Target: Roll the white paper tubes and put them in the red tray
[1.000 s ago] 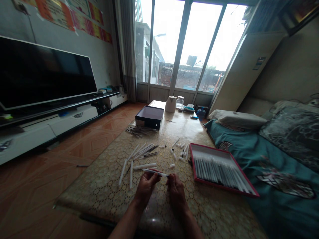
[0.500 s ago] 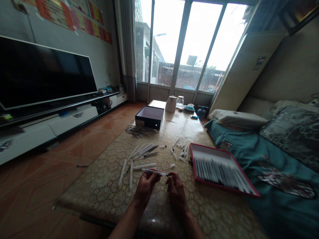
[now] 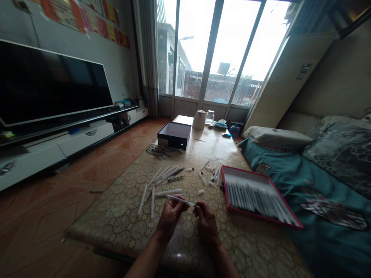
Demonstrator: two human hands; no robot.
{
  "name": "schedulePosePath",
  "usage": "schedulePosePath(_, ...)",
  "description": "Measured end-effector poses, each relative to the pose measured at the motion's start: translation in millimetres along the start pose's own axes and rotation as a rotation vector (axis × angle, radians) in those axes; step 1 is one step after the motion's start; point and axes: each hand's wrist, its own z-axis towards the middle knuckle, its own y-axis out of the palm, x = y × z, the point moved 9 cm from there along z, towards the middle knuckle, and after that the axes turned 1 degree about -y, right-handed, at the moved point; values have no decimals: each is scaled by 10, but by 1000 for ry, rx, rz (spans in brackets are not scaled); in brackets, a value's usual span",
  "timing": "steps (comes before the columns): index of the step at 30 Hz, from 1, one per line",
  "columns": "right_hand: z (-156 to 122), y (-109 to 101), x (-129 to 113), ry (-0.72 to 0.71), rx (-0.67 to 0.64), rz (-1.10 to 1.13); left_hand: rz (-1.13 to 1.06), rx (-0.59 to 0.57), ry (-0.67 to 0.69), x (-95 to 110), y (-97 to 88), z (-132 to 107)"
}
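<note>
A slim white pen point(image 3: 182, 200) with a dark right end lies level between my two hands, above the patterned table. My left hand point(image 3: 171, 211) pinches its barrel between thumb and fingers. At the dark end, my right hand point(image 3: 205, 216) has its fingertips closed on the pen's tip. Just beyond my hands a small white cap point(image 3: 201, 192) lies on the tabletop. White pen barrels point(image 3: 169, 192) are scattered to the left, with thin dark refills point(image 3: 176, 178) among them. On the right, a red-rimmed box lid point(image 3: 227, 202) holds a row of many pens point(image 3: 255, 199).
A black open box point(image 3: 174, 143) stands farther up the table point(image 3: 116, 216), with dark refills point(image 3: 159, 151) before it. Several caps and short pieces point(image 3: 213, 175) lie near the red lid. A kettle point(image 3: 199, 120) and a glass jar point(image 3: 210, 117) are at the far end. A teal-covered sofa point(image 3: 278, 173) runs along the right.
The pen's right end has dipped slightly, and my right fingers have curled in more around it. Otherwise the hands keep nearly the same place.
</note>
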Motion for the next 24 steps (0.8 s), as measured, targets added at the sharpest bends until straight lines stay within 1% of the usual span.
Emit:
schedulePosePath(3,11,8,20,10,-8,28,3,-12,-1,3,8,-2)
schedulePosePath(5,15,2,25,22,3,63,3,6,9,12,-9,-3)
schedulePosePath(7,11,-52,23,37,63,89,1,34,18,19,-28,-7)
schedulePosePath(9,-2,-133,-4,35,147,77,19,37,23,26,-19,-11)
schedulePosePath(11,-15,-179,-91,-21,189,10,71,14,42,48,16,-19)
schedulePosePath(12,-20,-170,-155,-71,178,-41,112,-2,60,68,40,-26)
schedulePosePath(15,-48,-66,-322,-226,99,-230,255,-55,126,139,124,-64)
schedulePosePath(18,-84,45,-368,-297,44,-405,325,-116,141,162,212,-111)
schedulePosePath(21,-78,73,-356,-287,33,-469,286,-116,122,153,230,-131)
schedulePosePath(24,2,-95,-305,-171,121,-378,266,-64,102,137,189,-117)
